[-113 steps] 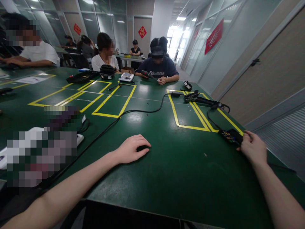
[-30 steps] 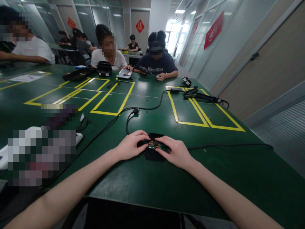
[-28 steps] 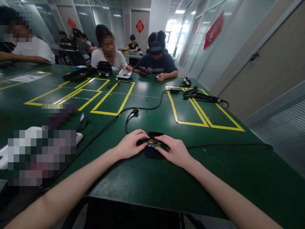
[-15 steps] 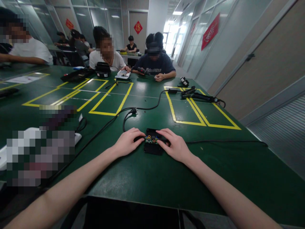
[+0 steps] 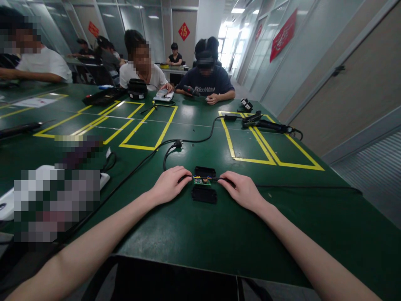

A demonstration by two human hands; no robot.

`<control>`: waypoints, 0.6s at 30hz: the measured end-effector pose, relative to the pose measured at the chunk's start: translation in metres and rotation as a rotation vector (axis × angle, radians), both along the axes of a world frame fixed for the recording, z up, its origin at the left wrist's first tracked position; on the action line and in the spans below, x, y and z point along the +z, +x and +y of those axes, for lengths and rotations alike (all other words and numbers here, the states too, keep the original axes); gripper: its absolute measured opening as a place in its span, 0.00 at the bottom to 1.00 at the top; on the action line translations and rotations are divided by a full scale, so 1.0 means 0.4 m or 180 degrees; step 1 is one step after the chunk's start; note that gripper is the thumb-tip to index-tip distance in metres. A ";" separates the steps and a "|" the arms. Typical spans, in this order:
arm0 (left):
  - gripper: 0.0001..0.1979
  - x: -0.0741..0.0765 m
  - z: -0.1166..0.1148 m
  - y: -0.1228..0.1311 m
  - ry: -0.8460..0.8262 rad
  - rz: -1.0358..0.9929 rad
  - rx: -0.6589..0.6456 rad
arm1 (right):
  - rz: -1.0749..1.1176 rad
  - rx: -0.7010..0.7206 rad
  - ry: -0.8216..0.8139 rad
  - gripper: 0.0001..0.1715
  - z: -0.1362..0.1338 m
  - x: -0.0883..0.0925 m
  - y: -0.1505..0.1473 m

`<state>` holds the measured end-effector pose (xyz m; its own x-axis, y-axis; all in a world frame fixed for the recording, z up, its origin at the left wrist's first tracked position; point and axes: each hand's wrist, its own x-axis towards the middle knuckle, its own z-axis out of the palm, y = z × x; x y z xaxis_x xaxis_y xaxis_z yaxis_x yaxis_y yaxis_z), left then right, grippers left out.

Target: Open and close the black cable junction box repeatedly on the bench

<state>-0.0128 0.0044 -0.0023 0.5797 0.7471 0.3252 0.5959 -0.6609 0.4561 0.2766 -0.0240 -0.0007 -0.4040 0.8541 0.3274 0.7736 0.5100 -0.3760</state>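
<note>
A small green circuit board with coloured wires and a copper coil lies between my hands, joined to a black cable on each side. My left hand pinches the cable at the board's left end. On the right, my right hand holds the other cable between thumb and fingers, a little away from the board. One black case half rests just behind the board; the second black case half lies in front of it, nearer to me.
A black plug and long cable cross the green table. Black devices lie at the right rear. Blurred-out items cover the left. Two people sit opposite, one holding a tool.
My right hand has moved right, off the board and onto its cable. More of the board and both case halves show. The whole view has shifted slightly.
</note>
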 end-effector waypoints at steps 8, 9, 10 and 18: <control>0.10 -0.002 0.001 0.004 0.0012 0.0127 -0.0021 | -0.0160 -0.0134 -0.0196 0.13 -0.003 0.003 -0.003; 0.09 -0.003 0.002 0.004 -0.0011 0.0118 -0.0005 | -0.0134 -0.0144 -0.0196 0.13 -0.003 0.002 -0.004; 0.09 -0.004 0.003 0.004 -0.0030 0.0107 0.0009 | -0.0097 -0.0151 -0.0188 0.13 -0.004 0.001 -0.004; 0.06 0.000 0.000 0.005 -0.0010 -0.0089 0.0098 | 0.0334 -0.0162 -0.0004 0.14 -0.004 -0.011 -0.001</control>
<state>-0.0109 0.0044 -0.0025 0.5471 0.7655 0.3387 0.6029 -0.6411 0.4749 0.2762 -0.0256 -0.0052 -0.3236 0.8732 0.3644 0.7550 0.4704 -0.4569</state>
